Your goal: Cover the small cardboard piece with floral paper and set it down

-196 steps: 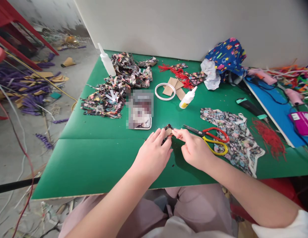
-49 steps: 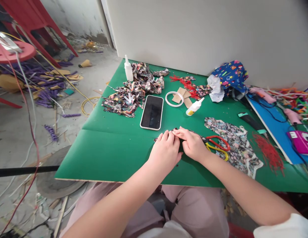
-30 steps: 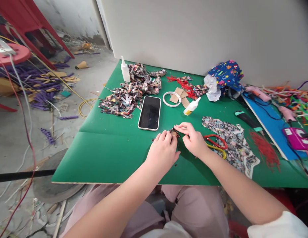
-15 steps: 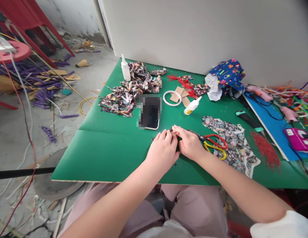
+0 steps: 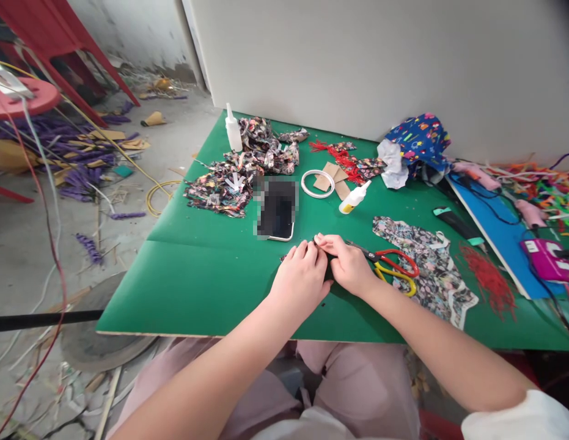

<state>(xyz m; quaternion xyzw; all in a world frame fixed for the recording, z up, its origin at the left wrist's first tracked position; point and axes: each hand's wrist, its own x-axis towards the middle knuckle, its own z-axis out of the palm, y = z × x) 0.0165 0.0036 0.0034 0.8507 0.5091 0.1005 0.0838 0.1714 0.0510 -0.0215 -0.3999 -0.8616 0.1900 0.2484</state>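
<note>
My left hand [image 5: 299, 272] and my right hand [image 5: 349, 264] meet over the table near its front edge, fingers curled and pressed together. Between them is a small dark piece of fabric [image 5: 329, 271], mostly covered by my fingers. Scissors [image 5: 396, 269] with one red and one yellow handle lie just right of my right hand, their blades partly behind it. A floral fabric piece [image 5: 426, 263] with white edging is spread beyond the scissors. The phone [image 5: 278, 211] lies past my left hand.
On the green table [image 5: 187, 281] are a white glue bottle [image 5: 354, 198], a tape ring [image 5: 318, 184], an upright bottle [image 5: 233, 129], heaped floral fabric strips [image 5: 241, 174], red threads [image 5: 486, 275], a dark cutter [image 5: 458, 226] and a blue board [image 5: 490, 238]. A pale panel [image 5: 357, 61] stands behind.
My right fingers have shifted slightly left and lower, closer against the left ones. The left hand stays in nearly the same place, and the things on the table have not moved.
</note>
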